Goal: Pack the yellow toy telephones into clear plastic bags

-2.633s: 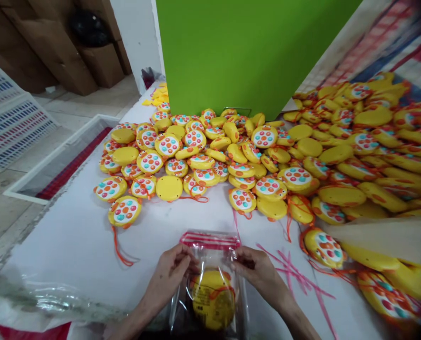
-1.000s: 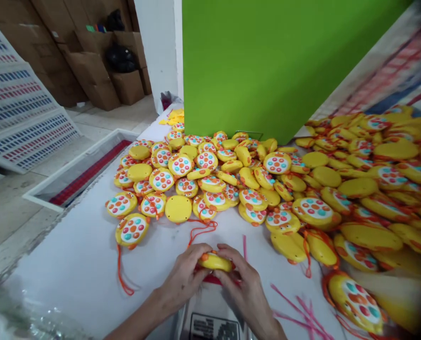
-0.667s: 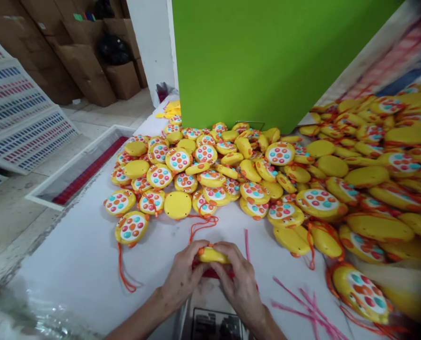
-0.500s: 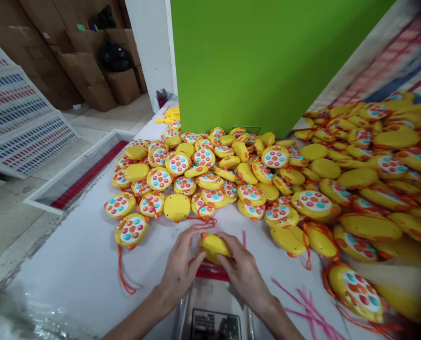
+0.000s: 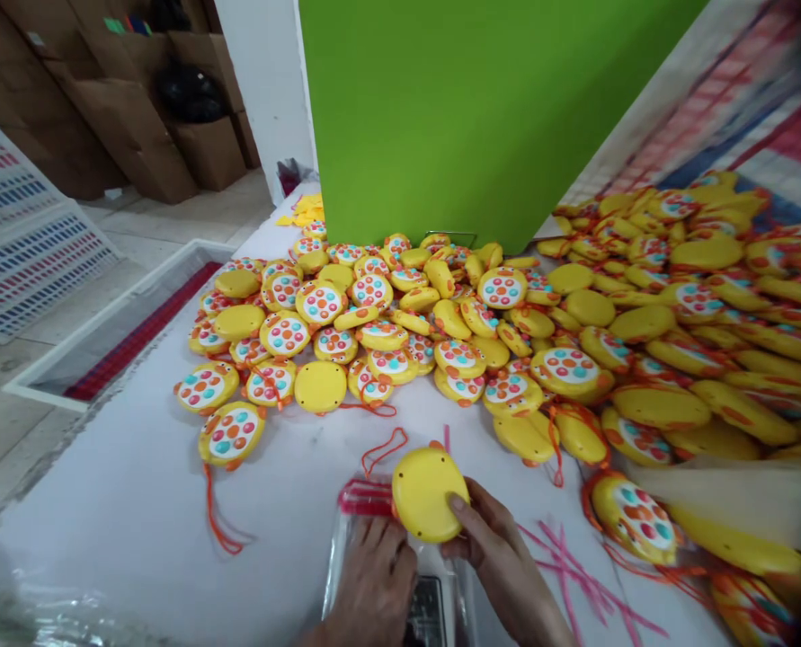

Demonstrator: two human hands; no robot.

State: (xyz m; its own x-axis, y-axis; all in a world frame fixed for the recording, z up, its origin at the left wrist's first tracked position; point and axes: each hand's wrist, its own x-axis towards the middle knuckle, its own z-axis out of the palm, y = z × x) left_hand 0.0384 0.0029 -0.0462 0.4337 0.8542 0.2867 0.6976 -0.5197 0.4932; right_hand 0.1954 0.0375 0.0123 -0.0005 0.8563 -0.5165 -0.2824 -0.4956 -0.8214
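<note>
A round yellow toy (image 5: 429,494) is in my right hand (image 5: 504,562), its plain back up and my thumb on it. My left hand (image 5: 375,580) is on a clear plastic bag (image 5: 336,557) with a pink-red top strip (image 5: 366,496), fingers bent down; what they hold, if anything, is hidden. An orange cord loop (image 5: 385,449) lies just beyond the bag. Many yellow toys with dotted white faces (image 5: 287,333) are heaped on the white table (image 5: 123,512) ahead and to the right. Pink strips (image 5: 575,575) lie right of my right hand.
A green panel (image 5: 433,117) stands behind the heap. To the left are a white-framed tray (image 5: 49,377) and white slotted crates (image 5: 42,261) on the floor. Cardboard boxes (image 5: 130,135) and a black bag (image 5: 188,90) are at the back left. A pale blur (image 5: 737,499) crosses the right side.
My left hand has let go of the toy and moved down onto the bag. My right hand has turned the toy so its flat back shows. The view has shifted slightly.
</note>
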